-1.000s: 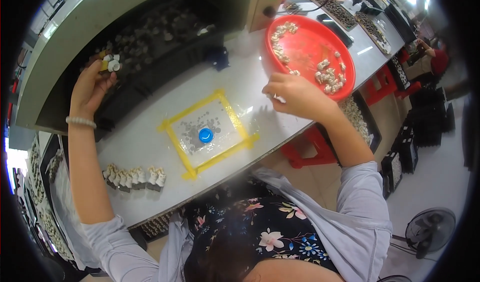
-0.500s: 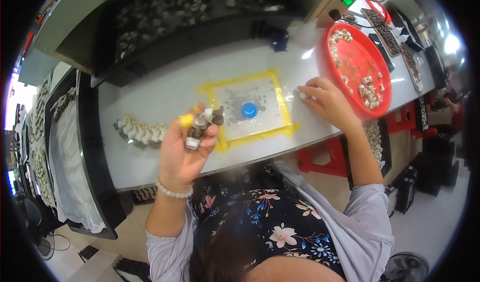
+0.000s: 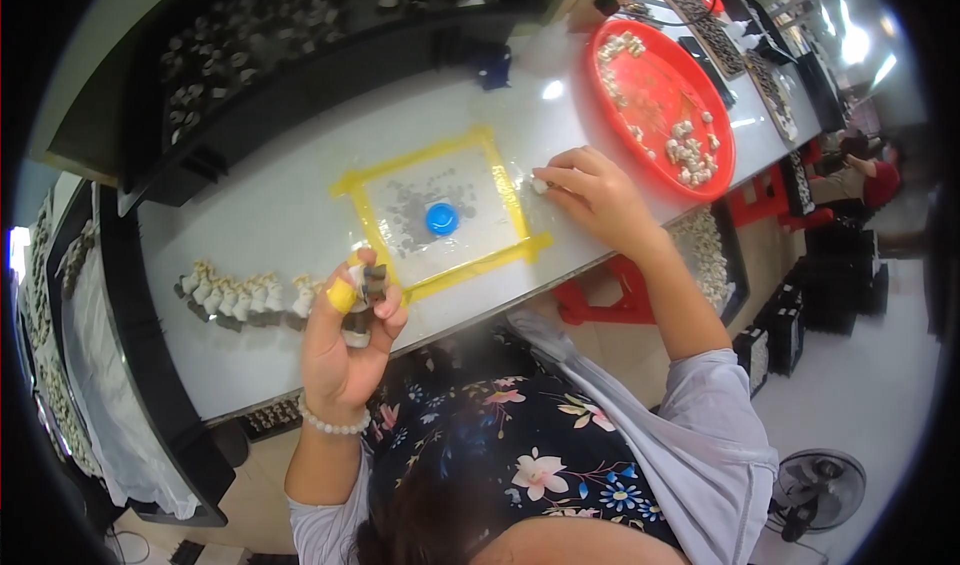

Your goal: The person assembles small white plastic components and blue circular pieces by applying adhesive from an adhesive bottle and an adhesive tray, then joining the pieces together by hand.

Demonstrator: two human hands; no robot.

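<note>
My left hand (image 3: 345,340) is closed around several small grey-and-white pieces (image 3: 374,283), partly hidden by the fingers. A yellow wrap (image 3: 341,296) covers one of its fingertips. To the right, my right hand (image 3: 600,205) pinches a small white piece (image 3: 540,184) just above the table, beside a yellow-taped square (image 3: 513,200). Inside that square sits a round blue cap or small dish (image 3: 442,220), among grey smudges. Left of my left hand, a row of small white figure-like pieces (image 3: 235,297) with grey bases stands on the white table (image 3: 270,205).
A red round tray (image 3: 722,115) with cream-white pieces lies at the right. Along the back, a dark shelf (image 3: 330,95) holds many small pieces. A black rack (image 3: 165,365) borders the left. Red stools (image 3: 610,300) stand below the edge; a fan (image 3: 820,490) is lower right.
The whole view has shifted, so the table appears farther left. My left hand has turned, and its pieces show less. My right hand keeps its pinch on the small white piece.
</note>
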